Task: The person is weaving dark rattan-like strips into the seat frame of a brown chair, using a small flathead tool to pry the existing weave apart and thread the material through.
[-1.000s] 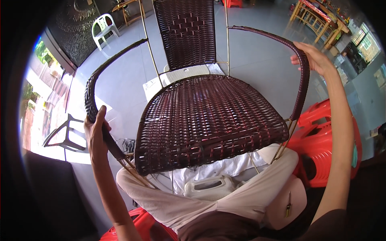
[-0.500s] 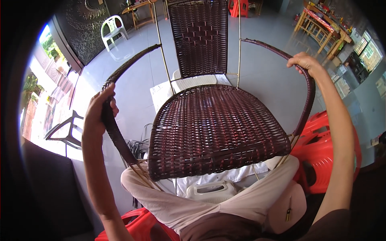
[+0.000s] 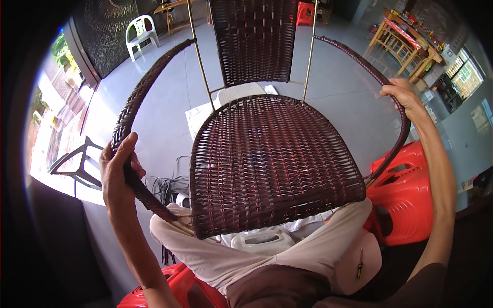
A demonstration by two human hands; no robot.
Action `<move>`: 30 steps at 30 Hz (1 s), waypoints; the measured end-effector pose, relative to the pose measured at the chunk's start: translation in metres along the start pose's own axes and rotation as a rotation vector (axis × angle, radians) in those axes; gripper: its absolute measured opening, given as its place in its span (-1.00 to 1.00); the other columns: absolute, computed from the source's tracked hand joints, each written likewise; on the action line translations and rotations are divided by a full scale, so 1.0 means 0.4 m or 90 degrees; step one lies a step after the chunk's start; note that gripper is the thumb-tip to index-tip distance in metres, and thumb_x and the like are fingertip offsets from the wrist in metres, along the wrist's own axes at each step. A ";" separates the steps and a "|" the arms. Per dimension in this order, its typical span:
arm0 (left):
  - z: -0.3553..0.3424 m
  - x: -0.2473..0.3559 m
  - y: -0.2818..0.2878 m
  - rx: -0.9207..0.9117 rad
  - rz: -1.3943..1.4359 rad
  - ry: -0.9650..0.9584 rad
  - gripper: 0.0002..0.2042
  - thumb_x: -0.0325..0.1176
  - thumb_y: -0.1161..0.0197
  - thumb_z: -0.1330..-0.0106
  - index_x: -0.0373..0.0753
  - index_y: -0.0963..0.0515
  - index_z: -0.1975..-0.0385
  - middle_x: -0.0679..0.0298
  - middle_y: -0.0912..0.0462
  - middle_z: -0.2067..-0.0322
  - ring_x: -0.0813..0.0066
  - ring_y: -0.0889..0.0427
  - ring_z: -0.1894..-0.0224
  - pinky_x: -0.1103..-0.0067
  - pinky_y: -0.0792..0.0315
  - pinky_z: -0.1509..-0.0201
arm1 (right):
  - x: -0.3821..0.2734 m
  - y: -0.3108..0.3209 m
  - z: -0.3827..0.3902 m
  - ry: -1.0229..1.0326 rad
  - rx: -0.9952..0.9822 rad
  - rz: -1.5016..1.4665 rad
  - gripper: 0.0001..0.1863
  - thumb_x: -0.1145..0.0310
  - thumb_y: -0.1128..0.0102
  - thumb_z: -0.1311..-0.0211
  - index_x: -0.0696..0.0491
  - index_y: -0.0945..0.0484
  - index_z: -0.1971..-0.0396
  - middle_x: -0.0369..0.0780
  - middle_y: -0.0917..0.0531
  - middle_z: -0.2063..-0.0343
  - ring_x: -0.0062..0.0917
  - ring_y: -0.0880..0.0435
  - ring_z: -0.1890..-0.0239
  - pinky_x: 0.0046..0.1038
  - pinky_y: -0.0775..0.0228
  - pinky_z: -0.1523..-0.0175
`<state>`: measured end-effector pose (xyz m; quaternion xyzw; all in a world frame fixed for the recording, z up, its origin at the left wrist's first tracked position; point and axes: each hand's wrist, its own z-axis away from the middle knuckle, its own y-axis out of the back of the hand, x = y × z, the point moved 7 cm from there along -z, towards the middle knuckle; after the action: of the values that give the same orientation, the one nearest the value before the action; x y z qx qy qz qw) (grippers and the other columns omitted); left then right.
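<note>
A dark brown woven wicker chair faces me, its seat [image 3: 277, 164] between my knees. Thin gold-coloured metal rods [image 3: 203, 66] carry the woven backrest [image 3: 254, 46], whose top is cut off by the picture edge. My left hand [image 3: 117, 172] is closed round the left armrest [image 3: 146, 77], low on its front curve, thumb on the inner side. Farther out, my right hand [image 3: 403, 95] wraps the right armrest [image 3: 354, 55] at its outer bend. Both armrests are bound in dark woven strips. The chair's feet are hidden.
A white container with a handle [image 3: 262, 240] lies between my legs. Red plastic stools stand at right [image 3: 405, 200] and lower left [image 3: 169, 285]. Dark loose strips [image 3: 167, 190] lie left of the seat. By my right thigh is a screwdriver [image 3: 360, 264]. A white chair [image 3: 141, 36] stands farther off.
The chair has come nearer and looks larger, its backrest higher in view and its front edge lower. Both hands have moved with the armrests, outward and slightly down.
</note>
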<state>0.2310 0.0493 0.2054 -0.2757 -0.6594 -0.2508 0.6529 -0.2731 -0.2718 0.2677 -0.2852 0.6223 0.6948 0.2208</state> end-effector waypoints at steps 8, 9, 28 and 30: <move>0.026 -0.089 0.022 0.082 -0.005 -0.097 -0.75 -0.21 -0.37 -0.20 -0.16 -0.46 0.56 0.44 -0.36 0.84 0.69 -0.30 0.86 0.73 -0.19 0.79 | 0.044 -0.056 0.010 0.077 0.027 -0.073 -0.81 0.27 -0.29 0.13 0.05 -0.52 0.55 -0.43 -0.38 0.70 -0.75 -0.29 0.75 -0.63 -0.11 0.71; 0.013 -0.098 0.035 0.098 -0.011 -0.079 -0.74 -0.20 -0.36 -0.21 -0.14 -0.45 0.58 0.45 -0.34 0.84 0.70 -0.27 0.87 0.72 -0.16 0.80 | 0.040 -0.059 -0.001 0.066 0.023 -0.071 -0.81 0.27 -0.29 0.13 0.05 -0.52 0.54 -0.42 -0.39 0.70 -0.74 -0.29 0.75 -0.62 -0.12 0.71; -0.187 -0.142 0.205 0.081 -0.040 -0.001 -0.71 -0.20 -0.09 -0.43 -0.18 -0.56 -0.01 0.55 -0.17 0.71 0.88 -0.11 0.78 0.76 0.06 0.76 | -0.050 -0.117 -0.059 0.065 -0.065 -0.088 -0.79 0.34 -0.40 0.18 0.13 -0.58 0.74 -0.37 -0.40 0.78 -0.69 -0.30 0.71 -0.53 -0.07 0.61; -0.161 -0.146 0.201 0.131 -0.057 0.020 -0.78 -0.15 -0.17 -0.37 -0.16 -0.59 0.36 0.54 -0.17 0.78 0.82 -0.09 0.82 0.74 0.06 0.77 | -0.053 -0.146 -0.077 0.127 -0.077 -0.067 -0.73 0.24 -0.36 0.11 0.02 -0.44 0.71 -0.44 -0.31 0.77 -0.75 -0.24 0.75 -0.60 -0.05 0.66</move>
<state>0.3327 0.0607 0.1459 -0.1736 -0.6832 -0.2150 0.6759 -0.2152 -0.2939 0.2368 -0.3978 0.5820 0.6869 0.1765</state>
